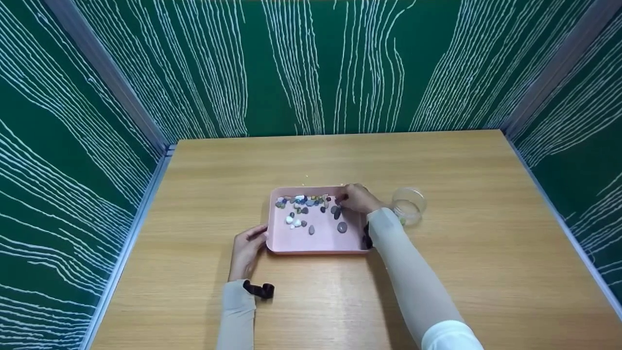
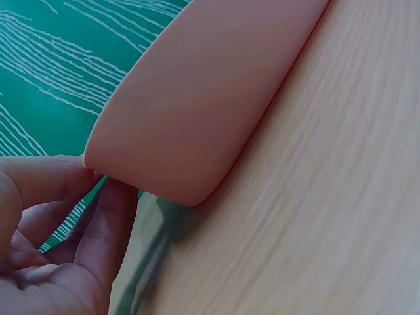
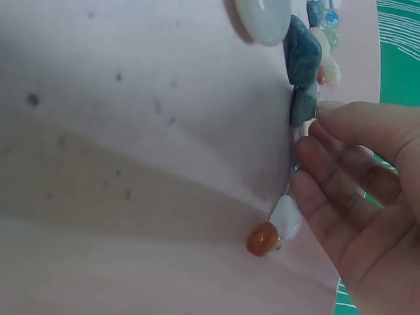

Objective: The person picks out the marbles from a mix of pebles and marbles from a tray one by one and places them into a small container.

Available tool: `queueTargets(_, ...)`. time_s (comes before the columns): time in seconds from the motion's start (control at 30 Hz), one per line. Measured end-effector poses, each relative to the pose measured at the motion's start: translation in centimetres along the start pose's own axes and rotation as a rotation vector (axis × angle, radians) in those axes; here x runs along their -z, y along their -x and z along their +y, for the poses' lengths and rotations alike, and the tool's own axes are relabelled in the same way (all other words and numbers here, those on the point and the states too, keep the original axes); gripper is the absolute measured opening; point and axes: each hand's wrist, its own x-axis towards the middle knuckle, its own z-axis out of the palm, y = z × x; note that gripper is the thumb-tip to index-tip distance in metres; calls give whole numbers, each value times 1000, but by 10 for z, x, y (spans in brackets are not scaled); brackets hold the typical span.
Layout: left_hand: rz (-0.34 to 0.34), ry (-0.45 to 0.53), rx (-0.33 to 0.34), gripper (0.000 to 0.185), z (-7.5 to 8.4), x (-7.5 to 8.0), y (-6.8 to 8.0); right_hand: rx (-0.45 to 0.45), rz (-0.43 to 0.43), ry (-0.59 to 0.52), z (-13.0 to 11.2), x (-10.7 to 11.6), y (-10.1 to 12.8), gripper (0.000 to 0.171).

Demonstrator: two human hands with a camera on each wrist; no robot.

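Note:
A shallow pink tray (image 1: 318, 244) lies on the table with several small stones, mostly toward its far side. My left hand (image 1: 247, 250) holds the tray's left side; in the left wrist view its thumb and fingers pinch the rim at a corner. Over the tray's far right part, my right hand (image 1: 358, 198) reaches down to the stones. Close up, its thumb and fingertips meet at a grey-green stone (image 3: 304, 105), beside a larger dark blue-grey stone (image 3: 303, 52). Lower in that view lie a white stone (image 3: 286, 218) and an orange-brown stone (image 3: 262, 239).
Just right of the tray stands a clear round container (image 1: 409, 206), partly behind the right wrist. A few tiny pale bits lie beyond the tray's far edge. Green panels with white lines (image 1: 291, 68) border the wooden table (image 1: 194, 194).

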Motion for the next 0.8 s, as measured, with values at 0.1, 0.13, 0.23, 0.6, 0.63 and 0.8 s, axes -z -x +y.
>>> queueTargets(0.1, 4, 0, 0, 37, 0, 0, 0, -2, 3, 11, -2, 0, 0, 14)
queueTargets(0.13, 4, -2, -1, 37, 0, 0, 0, -2, 5, 14, -2, -1, -1, 13)
queueTargets(0.23, 10, -4, 5, 37, 1, -1, -1, -11, 11, 22, -2, -1, -1, 11)
queueTargets(0.6, 20, -17, 12, 36, 1, -1, 0, -80, -8, 11, -3, -5, -4, 9)
queueTargets(0.63, 25, -17, 16, 36, 1, -1, -1, -86, -11, 8, -4, -5, -4, 9)
queueTargets(0.8, 36, -16, 30, 35, 2, -2, -1, -99, -14, 6, -6, -5, -4, 9)
